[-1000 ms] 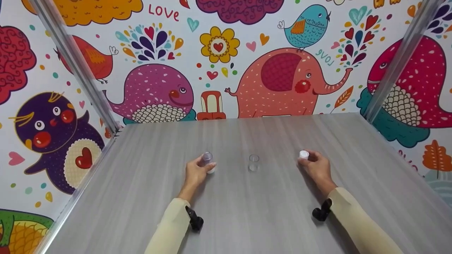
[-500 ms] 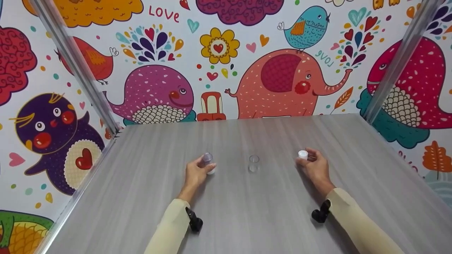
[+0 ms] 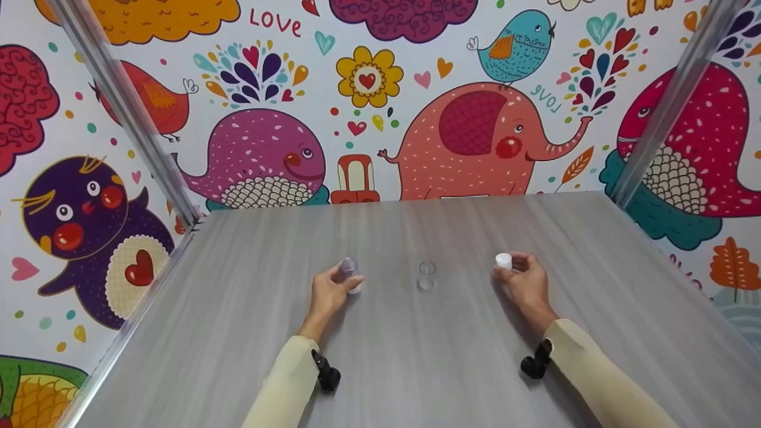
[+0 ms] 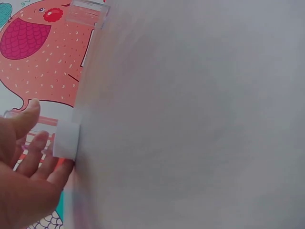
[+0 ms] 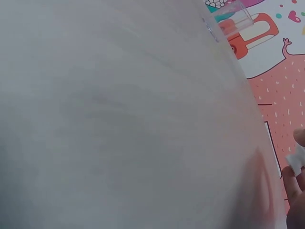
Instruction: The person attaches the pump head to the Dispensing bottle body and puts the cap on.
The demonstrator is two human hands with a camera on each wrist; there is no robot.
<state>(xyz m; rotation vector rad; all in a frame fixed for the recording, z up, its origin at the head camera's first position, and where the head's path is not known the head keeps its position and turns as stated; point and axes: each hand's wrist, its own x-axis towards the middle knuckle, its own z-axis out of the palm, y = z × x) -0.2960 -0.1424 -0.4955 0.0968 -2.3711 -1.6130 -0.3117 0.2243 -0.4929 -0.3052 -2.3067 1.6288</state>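
My left hand (image 3: 329,295) grips a small clear cylinder with a white lower part (image 3: 349,268), upright at the left of the table. In the left wrist view, the white end (image 4: 66,140) sits at the table surface, with thumb and fingers around the clear part. My right hand (image 3: 528,288) pinches a small round white cap (image 3: 503,261) between thumb and fingers. Only fingertips and a bit of the cap (image 5: 295,161) show in the right wrist view. Between the hands stands a small clear cup (image 3: 427,276), untouched.
The grey wood-grain table (image 3: 380,356) runs back to a wall (image 3: 368,131) printed with cartoon animals. Metal posts (image 3: 128,113) stand at the far corners. A black wrist camera (image 3: 326,374) is worn on each sleeve.
My right hand has moved a little to the left, carrying the white cap toward the clear cup. The left hand and its cylinder have stayed in place.
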